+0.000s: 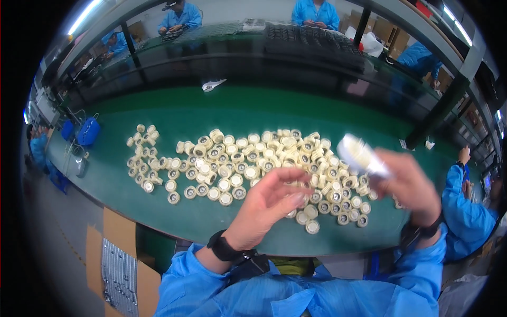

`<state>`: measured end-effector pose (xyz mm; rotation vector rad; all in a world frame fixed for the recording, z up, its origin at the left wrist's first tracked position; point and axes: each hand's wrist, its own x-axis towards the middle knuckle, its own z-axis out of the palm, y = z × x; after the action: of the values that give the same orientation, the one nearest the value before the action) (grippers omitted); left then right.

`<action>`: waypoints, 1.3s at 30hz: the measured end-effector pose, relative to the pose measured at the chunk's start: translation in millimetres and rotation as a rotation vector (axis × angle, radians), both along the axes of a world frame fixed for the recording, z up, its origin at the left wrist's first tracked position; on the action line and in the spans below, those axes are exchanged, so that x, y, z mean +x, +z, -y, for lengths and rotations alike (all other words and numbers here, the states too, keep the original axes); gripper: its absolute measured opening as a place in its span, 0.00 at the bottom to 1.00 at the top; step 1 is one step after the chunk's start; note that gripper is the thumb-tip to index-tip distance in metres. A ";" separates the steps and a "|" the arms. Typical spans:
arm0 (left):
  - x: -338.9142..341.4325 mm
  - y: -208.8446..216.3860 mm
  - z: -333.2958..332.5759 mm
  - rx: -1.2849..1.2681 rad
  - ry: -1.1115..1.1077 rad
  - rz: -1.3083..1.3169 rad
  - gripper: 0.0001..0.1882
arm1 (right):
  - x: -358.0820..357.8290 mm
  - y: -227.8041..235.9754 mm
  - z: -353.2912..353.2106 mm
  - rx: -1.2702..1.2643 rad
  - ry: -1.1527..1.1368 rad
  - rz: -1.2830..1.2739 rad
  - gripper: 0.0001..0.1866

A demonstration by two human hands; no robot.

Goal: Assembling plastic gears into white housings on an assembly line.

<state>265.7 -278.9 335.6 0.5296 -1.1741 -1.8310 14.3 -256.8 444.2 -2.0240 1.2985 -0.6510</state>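
Note:
A wide spread of small cream ribbed round parts [224, 170], like little gear wheels, covers the middle of the green table. Several show a dark metal centre; others show a plain pale face. My left hand [269, 203] hovers at the near side of the pile, its fingers curved and apart, with nothing visible in them. Off to the right, my right hand [406, 182] is blurred by motion and closed round a white rounded plastic part [359, 155]. A cream area shows inside that part, too smeared to make out.
A white handle-shaped piece [213, 85] lies at the table's far side. Blue holders [88, 131] with wires stand at the left end. Below the left edge, an open cardboard box [120, 232] contains rows of grey metal-looking parts. Co-workers in blue sit across and at right [467, 211].

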 end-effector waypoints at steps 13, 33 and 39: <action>69.7 4.0 41.8 0.035 -0.075 0.138 0.11 | -13.3 -82.6 336.0 -0.793 0.043 -0.961 0.16; 81.5 -23.5 65.3 0.179 -0.061 0.101 0.11 | 176.9 -185.6 427.9 -0.540 0.038 -0.829 0.16; 79.3 -15.8 67.9 0.195 0.240 0.032 0.23 | 145.9 -92.1 329.1 -0.609 0.284 -0.416 0.09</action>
<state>345.0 -346.8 319.8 0.7791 -0.9129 -1.7420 160.2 -585.9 352.1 -2.9010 1.0697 -0.5497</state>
